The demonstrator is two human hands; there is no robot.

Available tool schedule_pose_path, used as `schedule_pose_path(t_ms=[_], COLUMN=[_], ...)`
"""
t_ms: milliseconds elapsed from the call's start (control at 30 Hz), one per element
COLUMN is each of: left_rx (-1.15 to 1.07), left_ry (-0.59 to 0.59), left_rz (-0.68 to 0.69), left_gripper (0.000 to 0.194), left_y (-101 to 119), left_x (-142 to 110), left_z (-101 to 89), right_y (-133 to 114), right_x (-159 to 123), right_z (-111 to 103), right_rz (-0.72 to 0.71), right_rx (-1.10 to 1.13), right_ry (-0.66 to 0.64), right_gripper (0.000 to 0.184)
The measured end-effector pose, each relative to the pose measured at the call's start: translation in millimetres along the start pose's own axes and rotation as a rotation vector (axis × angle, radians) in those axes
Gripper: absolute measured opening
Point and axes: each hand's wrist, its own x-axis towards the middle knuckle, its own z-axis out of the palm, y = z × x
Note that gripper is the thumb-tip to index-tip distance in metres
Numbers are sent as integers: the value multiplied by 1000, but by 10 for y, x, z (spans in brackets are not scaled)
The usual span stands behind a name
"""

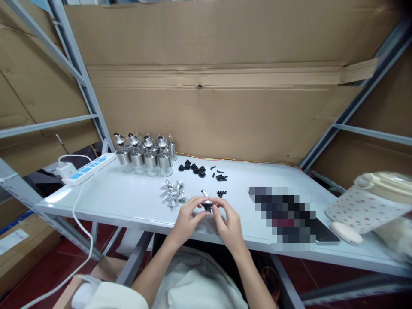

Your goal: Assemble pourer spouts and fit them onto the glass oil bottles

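Between my two hands, near the table's front edge, is a pour spout (206,202) with a silver top and a black ribbed stopper below. My left hand (190,214) grips it from the left with thumb and fingers. From the right, my right hand (228,219) pinches the same spout. Just left of my hands lies a pile of silver spout tops (174,193). Behind them are black stoppers (193,167) in a loose group. Small black tubes (221,177) and a cluster of tiny black caps (221,193) lie to the right.
Several glass bottles with steel sleeves (151,162) stand at the back left, some with spouts fitted. A white power strip (90,168) and cable lie left. On the right are a pixelated dark device (289,216), a white oval object (346,232) and a dotted container (363,204).
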Motion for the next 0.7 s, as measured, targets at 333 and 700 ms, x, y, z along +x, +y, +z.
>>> schedule_pose_path(t_ms=[333,700], left_rx=[11,-2], left_ry=[-77,-156], left_rz=[-79,-100], left_gripper=[30,31], left_y=[21,66], left_x=[3,-2], left_z=[-9,-13], right_y=[185,993], right_x=[1119,1687], right_z=[-410,-20], right_rz=[-153,-180], right_rx=[-496,-682], right_ry=[-239,-493], right_gripper=[17,19])
